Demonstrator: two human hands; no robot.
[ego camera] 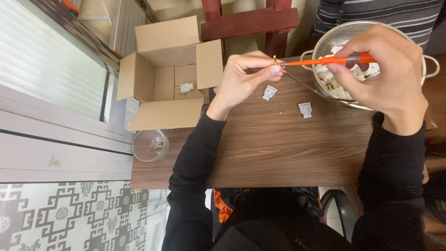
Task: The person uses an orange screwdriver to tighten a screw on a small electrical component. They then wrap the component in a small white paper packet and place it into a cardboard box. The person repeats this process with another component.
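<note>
Left hand (244, 76) grip pinched on a small brass part (275, 60); right hand (383, 69) grip clamped on an orange screwdriver (332, 60) above the desk (278, 148)

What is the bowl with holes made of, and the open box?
The strainer bowl looks like shiny metal: silvery, perforated, with loop handles. The open box looks like plain brown cardboard, matte, with folded flaps. The white pieces on the table look like plastic, probably.

Wooden table (278, 148), metal colander (325, 46), two white plug covers (269, 92), glass bowl (150, 145)
</note>
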